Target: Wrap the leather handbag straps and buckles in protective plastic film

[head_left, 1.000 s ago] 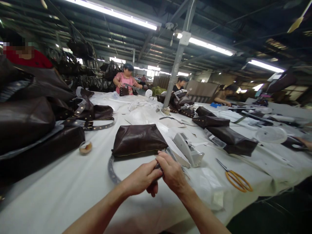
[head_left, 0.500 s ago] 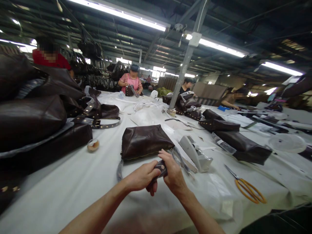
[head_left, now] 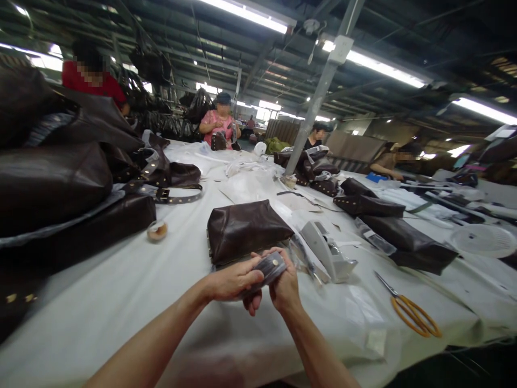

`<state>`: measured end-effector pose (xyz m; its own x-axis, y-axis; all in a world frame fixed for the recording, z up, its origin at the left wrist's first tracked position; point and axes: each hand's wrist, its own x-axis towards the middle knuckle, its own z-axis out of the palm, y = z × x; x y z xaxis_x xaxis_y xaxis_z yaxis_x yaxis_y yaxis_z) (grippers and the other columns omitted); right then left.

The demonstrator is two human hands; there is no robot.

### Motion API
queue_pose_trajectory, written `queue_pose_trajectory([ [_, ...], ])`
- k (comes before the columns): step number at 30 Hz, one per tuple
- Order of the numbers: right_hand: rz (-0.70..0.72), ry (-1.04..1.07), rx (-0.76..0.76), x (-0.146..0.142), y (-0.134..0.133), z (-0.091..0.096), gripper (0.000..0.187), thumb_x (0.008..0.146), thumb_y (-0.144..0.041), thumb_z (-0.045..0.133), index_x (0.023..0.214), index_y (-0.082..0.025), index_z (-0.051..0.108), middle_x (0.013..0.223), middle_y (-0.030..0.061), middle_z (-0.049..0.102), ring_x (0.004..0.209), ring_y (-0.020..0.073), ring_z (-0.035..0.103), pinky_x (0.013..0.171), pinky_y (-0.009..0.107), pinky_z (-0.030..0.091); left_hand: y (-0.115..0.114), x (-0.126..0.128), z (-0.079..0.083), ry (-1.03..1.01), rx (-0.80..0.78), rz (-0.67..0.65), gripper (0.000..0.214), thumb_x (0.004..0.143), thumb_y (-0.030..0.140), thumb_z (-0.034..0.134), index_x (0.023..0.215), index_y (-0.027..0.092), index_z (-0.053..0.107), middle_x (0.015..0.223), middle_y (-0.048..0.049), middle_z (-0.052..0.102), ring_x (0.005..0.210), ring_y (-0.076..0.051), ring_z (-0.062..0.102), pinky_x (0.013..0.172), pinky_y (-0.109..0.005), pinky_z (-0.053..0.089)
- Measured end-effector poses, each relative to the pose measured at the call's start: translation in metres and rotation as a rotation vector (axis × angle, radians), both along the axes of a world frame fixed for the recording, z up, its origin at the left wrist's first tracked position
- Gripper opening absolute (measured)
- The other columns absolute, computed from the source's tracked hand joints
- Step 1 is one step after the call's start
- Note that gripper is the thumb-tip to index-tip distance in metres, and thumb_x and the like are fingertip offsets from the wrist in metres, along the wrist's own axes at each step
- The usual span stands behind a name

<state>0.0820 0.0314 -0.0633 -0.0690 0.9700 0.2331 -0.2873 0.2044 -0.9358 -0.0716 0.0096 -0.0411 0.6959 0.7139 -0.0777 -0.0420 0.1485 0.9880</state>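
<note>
Both hands grip a dark brown leather strap (head_left: 271,265) with a brass-coloured stud, just in front of a bag. Its upper face looks grey and shiny, as if under clear plastic film. My left hand (head_left: 234,278) is closed round the near end, thumb on top. Wrapped about the far end is my right hand (head_left: 286,281), with part of its fingers hidden behind the strap. The dark brown leather bag (head_left: 247,228) lies on the white-covered table beyond my hands. Whether the strap joins this bag is hidden.
Right of the bag stands a grey tape dispenser (head_left: 328,249). Orange-handled scissors (head_left: 414,315) lie further right. Leather bags (head_left: 52,178) are piled at left, near a small round clear container (head_left: 157,231). More bags (head_left: 407,242) lie at right. A metal post (head_left: 313,108) rises behind; co-workers sit beyond.
The strap has turned in my hands, and its stud end now shows higher, with a grey, shiny face. My right fingers have curled closer round it. The view has shifted slightly.
</note>
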Motion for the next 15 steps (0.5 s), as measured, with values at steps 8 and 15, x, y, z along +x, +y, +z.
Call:
queue_pose_trajectory([
  [8, -0.067, -0.918, 0.847, 0.037, 0.013, 0.015, 0.025, 0.08, -0.011, 0.049, 0.097, -0.022, 0.063, 0.111, 0.0106, 0.066, 0.108, 0.0237, 0.062, 0.095, 0.04, 0.05, -0.014, 0.01, 0.022, 0.258, 0.121, 0.19, 0.021, 0.092, 0.036, 0.042, 0.104, 0.018, 0.044, 0.056, 0.0021, 0.061, 0.049, -0.014, 0.059, 0.052, -0.024, 0.046],
  [15, -0.074, -0.491, 0.357, 0.01, 0.001, 0.01, 0.022, 0.074, -0.016, 0.054, 0.095, -0.022, 0.055, 0.093, 0.0031, 0.068, 0.086, 0.0194, 0.066, 0.078, 0.033, 0.051, 0.0, -0.015, 0.01, -0.045, 0.0, -0.084, 0.044, 0.089, 0.055, 0.052, 0.111, 0.019, 0.041, 0.066, -0.0011, 0.065, 0.062, -0.017, 0.065, 0.065, -0.03, 0.047],
])
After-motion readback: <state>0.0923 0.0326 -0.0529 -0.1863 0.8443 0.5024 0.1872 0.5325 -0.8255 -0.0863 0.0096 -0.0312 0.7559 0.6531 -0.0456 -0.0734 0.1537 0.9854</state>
